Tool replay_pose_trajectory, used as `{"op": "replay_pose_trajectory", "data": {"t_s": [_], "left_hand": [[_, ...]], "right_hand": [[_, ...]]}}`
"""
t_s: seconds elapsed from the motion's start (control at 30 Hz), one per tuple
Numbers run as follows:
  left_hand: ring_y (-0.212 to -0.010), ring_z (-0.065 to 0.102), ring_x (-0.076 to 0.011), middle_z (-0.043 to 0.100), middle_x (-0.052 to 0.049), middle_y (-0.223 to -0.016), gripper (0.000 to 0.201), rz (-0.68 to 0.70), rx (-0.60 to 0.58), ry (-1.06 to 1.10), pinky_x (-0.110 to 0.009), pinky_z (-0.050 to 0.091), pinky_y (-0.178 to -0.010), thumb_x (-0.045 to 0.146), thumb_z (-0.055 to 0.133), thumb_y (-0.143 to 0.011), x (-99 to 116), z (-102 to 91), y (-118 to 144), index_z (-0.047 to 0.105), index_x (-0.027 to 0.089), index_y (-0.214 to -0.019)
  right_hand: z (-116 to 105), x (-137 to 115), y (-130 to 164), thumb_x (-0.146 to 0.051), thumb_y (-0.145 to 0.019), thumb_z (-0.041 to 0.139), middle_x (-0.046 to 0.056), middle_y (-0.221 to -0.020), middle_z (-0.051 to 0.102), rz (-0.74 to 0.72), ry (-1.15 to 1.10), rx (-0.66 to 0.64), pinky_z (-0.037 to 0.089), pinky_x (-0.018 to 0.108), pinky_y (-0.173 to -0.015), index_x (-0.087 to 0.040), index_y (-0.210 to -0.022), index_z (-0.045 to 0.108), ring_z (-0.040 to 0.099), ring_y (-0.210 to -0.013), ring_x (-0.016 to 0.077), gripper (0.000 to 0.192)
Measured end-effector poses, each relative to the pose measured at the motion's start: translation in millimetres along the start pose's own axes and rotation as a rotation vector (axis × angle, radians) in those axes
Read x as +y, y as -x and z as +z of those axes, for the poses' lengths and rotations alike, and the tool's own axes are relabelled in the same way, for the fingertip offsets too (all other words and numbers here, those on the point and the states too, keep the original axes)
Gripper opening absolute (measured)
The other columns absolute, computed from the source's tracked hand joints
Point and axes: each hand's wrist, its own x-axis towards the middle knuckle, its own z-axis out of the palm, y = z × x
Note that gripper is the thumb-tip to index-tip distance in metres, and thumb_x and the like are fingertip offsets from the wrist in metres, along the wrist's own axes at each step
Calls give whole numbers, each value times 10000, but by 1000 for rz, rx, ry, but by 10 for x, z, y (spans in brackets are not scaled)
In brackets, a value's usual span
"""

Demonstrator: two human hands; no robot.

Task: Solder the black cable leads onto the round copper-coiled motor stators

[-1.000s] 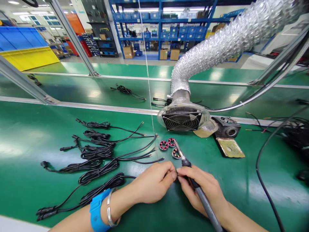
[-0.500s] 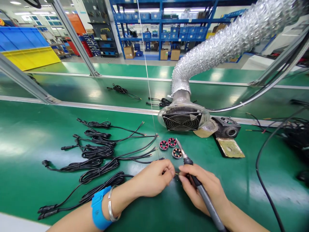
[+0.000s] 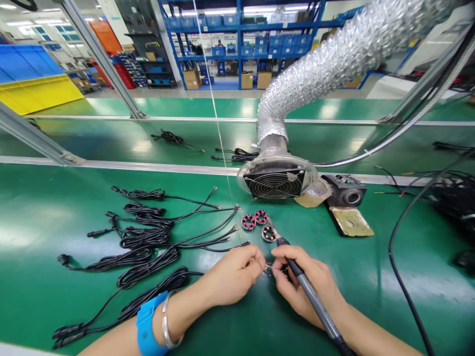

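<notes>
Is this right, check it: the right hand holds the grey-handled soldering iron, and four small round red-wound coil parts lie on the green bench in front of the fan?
Not quite. The head view shows three small round red-wound coil parts, not four. The rest holds: the right hand holds the grey-handled soldering iron, and the parts lie on the green bench in front of the fan.

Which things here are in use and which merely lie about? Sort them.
In use:
left hand, pinching a fine wire end
right hand, gripping the grey-handled soldering iron

Lying about:
three round red-wound coil rings
black coiled cables
fan-faced fume extractor
yellowed square sponge
</notes>
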Motion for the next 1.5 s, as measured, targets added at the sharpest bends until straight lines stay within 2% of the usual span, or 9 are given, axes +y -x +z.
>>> {"op": "replay_pose_trajectory", "data": {"t_s": [0.17,0.37,0.57,0.7,0.83,0.93,1.17,1.3,1.5], "left_hand": [[-607,420,-116,470,53,-634,187,37,41,6,-232,344,-570,277,399,-920,-58,32,-6,509,193,-795],[-595,417,-115,466,54,-626,170,28,56,-10,-234,336,-564,247,388,-921,-46,56,-4,489,194,-794],[-597,421,-116,477,46,-644,183,21,36,-23,-236,335,-565,255,372,-930,-22,46,11,473,195,-790],[-584,415,-113,480,49,-637,198,9,30,-5,-234,331,-562,287,380,-939,-34,47,18,472,196,-789],[-597,416,-115,481,49,-642,198,15,29,-20,-232,329,-566,280,380,-944,-44,50,19,490,197,-801],[-610,417,-115,483,48,-654,194,16,31,-33,-230,324,-569,273,384,-946,-48,50,21,494,200,-805],[-618,413,-112,478,45,-675,208,16,30,-44,-227,322,-574,278,384,-950,-20,45,21,483,199,-786],[-620,418,-115,476,44,-670,215,5,24,-59,-230,321,-576,279,380,-950,2,40,25,480,199,-777],[-630,423,-117,478,44,-673,227,23,33,-77,-231,327,-591,282,380,-956,4,37,30,486,199,-773]], "right_hand": [[-8,16,6,-89,-833,548,-50,-799,656,6,15,32,483,167,-539,-254,-1138,493,550,-501,65,351],[-37,59,21,-98,-846,565,-33,-832,667,-10,-27,31,522,177,-606,-250,-1151,498,626,-593,82,348],[-261,19,58,-100,-912,547,-12,-850,720,-100,19,122,550,208,-678,-254,-1187,562,698,-717,118,315],[-481,-113,107,-145,-896,530,21,-776,688,-149,38,154,521,263,-551,-231,-1224,609,655,-628,154,348],[-588,-201,190,-190,-888,509,31,-728,654,-82,21,148,467,278,-478,-237,-1138,638,613,-570,168,285],[-592,-210,234,-194,-882,515,40,-822,685,-31,10,120,495,283,-527,-251,-1078,608,656,-648,186,224],[-518,-209,233,-222,-896,506,14,-714,633,28,-49,141,405,281,-453,-240,-1006,624,566,-502,147,162],[-501,-217,232,-220,-888,507,28,-746,657,33,-30,137,424,294,-479,-244,-1003,626,607,-553,168,167],[-490,-230,241,-206,-869,512,21,-719,643,40,-23,128,425,288,-472,-243,-1005,625,579,-521,157,180]]}}
